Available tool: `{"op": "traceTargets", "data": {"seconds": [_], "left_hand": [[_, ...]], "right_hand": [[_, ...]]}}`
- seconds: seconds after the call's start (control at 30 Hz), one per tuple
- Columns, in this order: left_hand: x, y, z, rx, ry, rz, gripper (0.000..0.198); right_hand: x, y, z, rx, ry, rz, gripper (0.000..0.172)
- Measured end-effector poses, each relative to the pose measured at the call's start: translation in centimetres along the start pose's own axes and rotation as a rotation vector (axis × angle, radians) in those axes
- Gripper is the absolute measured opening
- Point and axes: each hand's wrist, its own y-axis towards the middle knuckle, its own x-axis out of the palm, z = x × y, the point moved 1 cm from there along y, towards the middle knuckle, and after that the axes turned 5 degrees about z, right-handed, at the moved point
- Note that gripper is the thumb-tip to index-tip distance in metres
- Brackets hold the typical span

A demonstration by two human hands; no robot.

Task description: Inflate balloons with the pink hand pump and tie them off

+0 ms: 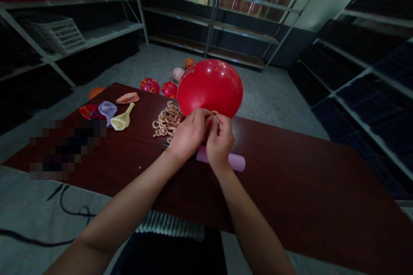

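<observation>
Left hand (189, 132) and right hand (221, 139) pinch closed on the near end of the shiny, round, red rubber balloon (210, 88) at their twelve o'clock, probably to seal in air.

The left forearm (135, 191) and right forearm (247, 210), both bare, reach forward and converge in front of the body. The left hand (190, 132) has its back uppermost, fingers (202, 114) curled inward. The right hand (220, 141) stands more upright, fingers bent toward the thumb. Both hands are close together, fingertips (223, 121) pinched.
</observation>
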Motion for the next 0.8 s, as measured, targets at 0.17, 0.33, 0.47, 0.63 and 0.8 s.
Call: {"op": "traceTargets", "data": {"seconds": [0.17,0.33,0.47,0.63,0.8], "left_hand": [[-0.2,0.2,0.0,-0.050,0.107,-0.071,0.017],[-0.7,0.5,0.0,-0.077,0.217,-0.182,0.017],[-1.2,0.7,-0.1,-0.091,0.228,-0.222,0.014],[-1.8,0.9,0.2,-0.119,0.248,-0.240,0.012],[-2.8,1.0,1.3,-0.071,0.272,-0.233,0.013]], "right_hand": [[-0.1,0.0,0.2,-0.207,-0.168,-0.055,0.017],[-0.4,0.3,0.9,-0.339,-0.300,-0.172,0.021],[-0.5,0.6,1.2,-0.480,-0.397,-0.225,0.023],[-0.9,1.2,0.8,-0.622,-0.457,-0.252,0.021],[-1.6,1.6,0.7,-0.662,-0.419,-0.276,0.022]]}}
